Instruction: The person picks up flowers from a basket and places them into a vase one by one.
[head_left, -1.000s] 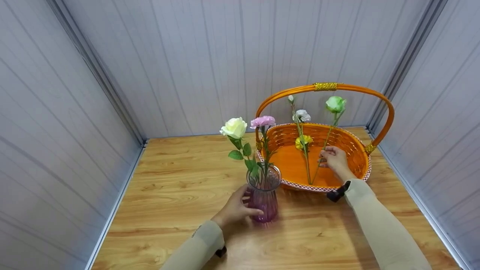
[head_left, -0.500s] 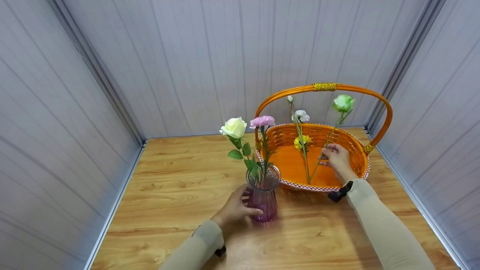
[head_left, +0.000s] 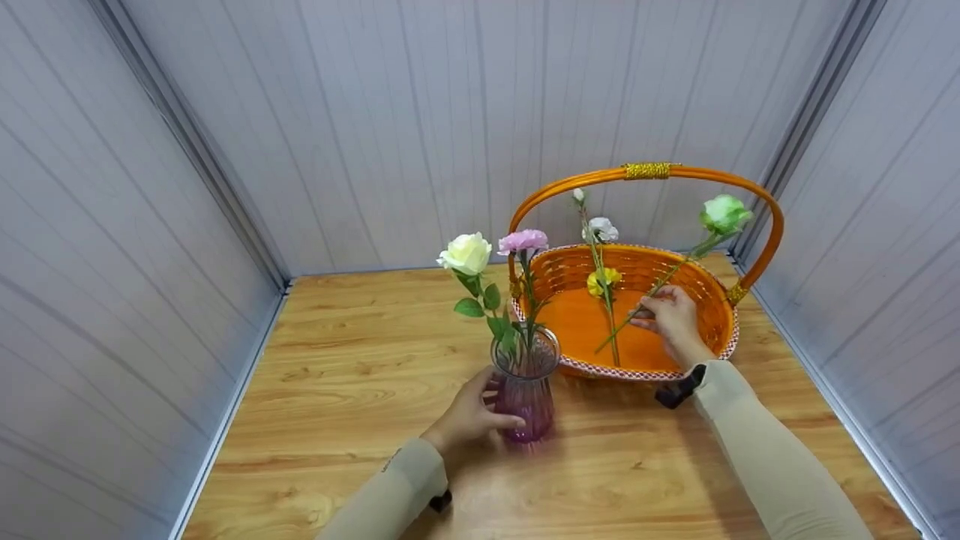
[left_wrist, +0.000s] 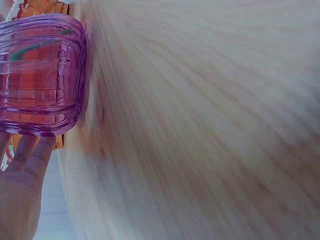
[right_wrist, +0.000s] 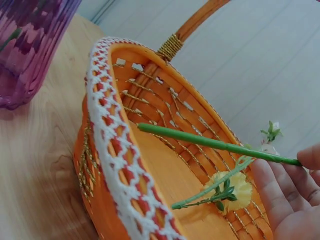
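Right grip (head_left: pixel 673 319): mine, grasping; thumb and fingertips pinch one green stem above the basket.

Pale green flower (head_left: pixel 725 215): one, held in that pinch. Tilted well to the right, its bloom within the handle's arch as the head view sees it. Half a second ago it stood more upright, bloom further left and stem end lower, near the basket's front rim; the end has since swung left and up, and crosses the white flower's stem in the head view.

Left grip (head_left: pixel 474 414): mine, grasping the vase low down, thumb on the near side, fingers along the left. Unchanged from the earlier frames.

Vase (head_left: pixel 527 416): one, ribbed glass, purple toward the base, upright on the desk (head_left: pixel 337 360), just beside the basket. Not shifted.

Contents of vase: one cream rose (head_left: pixel 466 253) with leaves; one pink flower (head_left: pixel 523 240). Both as before.

Basket (head_left: pixel 570 322): one, orange, woven, white-and-red trim, handle (head_left: pixel 647 171) wound in gold at the top.

Contents of basket: white flower (head_left: pixel 602 229), leaning against the back, a white bud (head_left: pixel 578 194) above it; yellow flower (head_left: pixel 604 281), lower down. All in their former places.
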